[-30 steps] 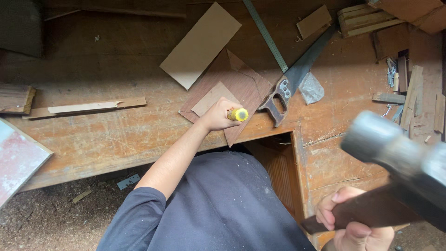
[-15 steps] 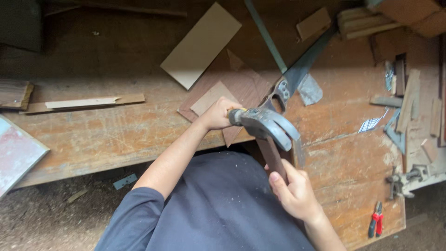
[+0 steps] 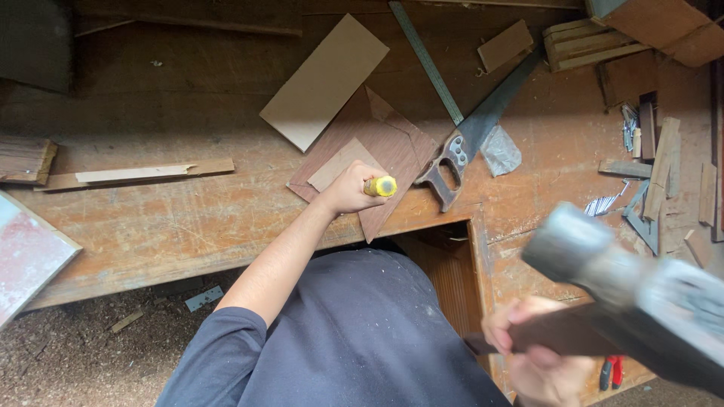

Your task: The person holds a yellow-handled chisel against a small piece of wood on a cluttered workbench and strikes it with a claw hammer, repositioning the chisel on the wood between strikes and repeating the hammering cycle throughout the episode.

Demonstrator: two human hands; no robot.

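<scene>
My left hand (image 3: 348,190) grips a yellow-handled chisel (image 3: 381,186), held upright on a dark brown plywood sheet (image 3: 392,143) on the worn wooden workbench (image 3: 173,218). A small light wood piece (image 3: 339,162) lies under the hand on that sheet. My right hand (image 3: 539,350) holds the wooden handle of a steel hammer (image 3: 626,290), raised close to the camera at the lower right and blurred. The hammer head is well away from the chisel.
A handsaw (image 3: 471,139) lies right of the plywood, beside a steel ruler (image 3: 426,60) and a pale board (image 3: 324,79). Wood offcuts (image 3: 664,166) and nails (image 3: 603,205) lie at right. A wood strip (image 3: 136,175) lies at left. Red pliers (image 3: 612,371) lie below.
The hammer, which was down on the chisel half a second ago, has swung back up and to the right near the camera. My left hand and the chisel have stayed in place.
</scene>
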